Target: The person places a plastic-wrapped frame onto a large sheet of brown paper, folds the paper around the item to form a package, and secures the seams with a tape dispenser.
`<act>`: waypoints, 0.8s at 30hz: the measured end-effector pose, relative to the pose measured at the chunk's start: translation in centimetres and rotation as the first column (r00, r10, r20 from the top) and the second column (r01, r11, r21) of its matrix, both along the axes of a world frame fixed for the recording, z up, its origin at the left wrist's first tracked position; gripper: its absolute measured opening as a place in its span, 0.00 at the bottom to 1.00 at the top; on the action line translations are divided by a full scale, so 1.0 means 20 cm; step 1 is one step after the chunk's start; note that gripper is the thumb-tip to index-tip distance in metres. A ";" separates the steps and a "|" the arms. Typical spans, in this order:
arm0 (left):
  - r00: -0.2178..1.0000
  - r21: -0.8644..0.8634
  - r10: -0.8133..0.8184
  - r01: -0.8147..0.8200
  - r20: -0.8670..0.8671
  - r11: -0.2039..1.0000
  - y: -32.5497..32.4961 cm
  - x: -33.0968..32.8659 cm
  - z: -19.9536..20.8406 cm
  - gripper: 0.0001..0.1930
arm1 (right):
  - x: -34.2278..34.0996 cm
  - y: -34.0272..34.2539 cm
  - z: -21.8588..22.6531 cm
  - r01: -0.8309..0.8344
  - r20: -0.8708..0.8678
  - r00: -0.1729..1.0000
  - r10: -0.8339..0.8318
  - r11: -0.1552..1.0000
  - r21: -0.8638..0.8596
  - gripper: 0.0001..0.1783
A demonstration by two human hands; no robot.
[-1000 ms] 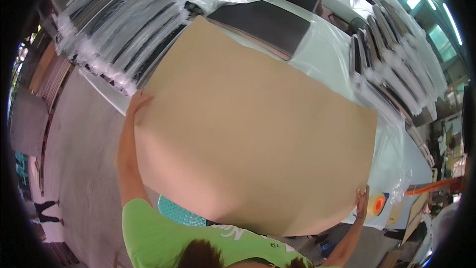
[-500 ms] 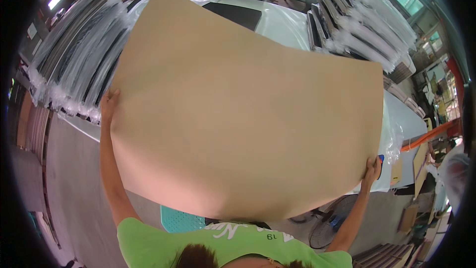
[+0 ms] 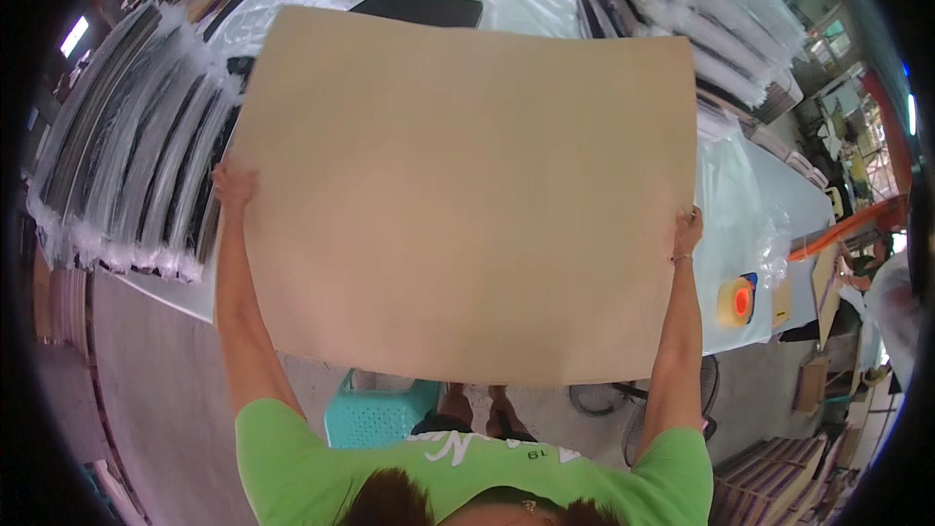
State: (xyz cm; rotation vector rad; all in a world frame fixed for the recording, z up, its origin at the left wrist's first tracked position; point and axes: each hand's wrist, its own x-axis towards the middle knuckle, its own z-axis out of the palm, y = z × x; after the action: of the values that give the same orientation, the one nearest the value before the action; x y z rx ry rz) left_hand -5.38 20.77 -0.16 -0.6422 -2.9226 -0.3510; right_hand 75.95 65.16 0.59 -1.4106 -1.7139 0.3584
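Observation:
A large brown cardboard sheet [image 3: 467, 205] stretches between my two hands and covers most of the table in front of me. It looks nearly flat, with its near edge close to my body. My left hand [image 3: 235, 185] grips the left edge, some fingers on top and the rest out of sight. On the opposite edge, my right hand [image 3: 688, 231] is closed around the border, its fingertips partly hidden. A tape roll [image 3: 737, 300] with an orange core and a blue part lies on the table to the right of my right forearm.
Plastic-wrapped flat panels [image 3: 146, 156] are stacked at the left, and another wrapped stack [image 3: 691, 29] stands at the far right. A black panel [image 3: 419, 10] lies beyond the sheet. Below are a turquoise stool [image 3: 380, 414] and a fan [image 3: 716, 390].
The sheet has flattened from a bowed, tilted shape, and its far edge has come down. My right hand has moved inward and farther away from me. The tape roll now shows.

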 end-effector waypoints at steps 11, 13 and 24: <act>0.920 0.282 0.387 -0.356 -0.058 0.891 -1.06 1.01 -0.25 0.36 | 0.25 -0.27 -0.30 0.053 0.161 0.987 0.004 0.936 -0.349 0.19; 0.752 0.395 0.652 -0.630 0.097 0.669 -1.32 0.97 -0.42 0.35 | 0.46 -0.41 -0.31 0.072 0.202 0.979 -0.010 0.951 -0.301 0.18; 0.735 0.410 0.605 -0.675 0.307 0.613 -0.98 1.01 -0.39 0.36 | 0.43 -1.09 -0.25 0.472 0.612 0.728 -0.308 0.873 -0.122 0.27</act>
State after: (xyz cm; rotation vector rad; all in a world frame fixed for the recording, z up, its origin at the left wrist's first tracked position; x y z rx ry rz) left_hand 14.89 1.24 -8.05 0.5365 -2.7323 -1.0249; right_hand 84.52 43.34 -4.37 -2.2150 -1.7963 -0.1059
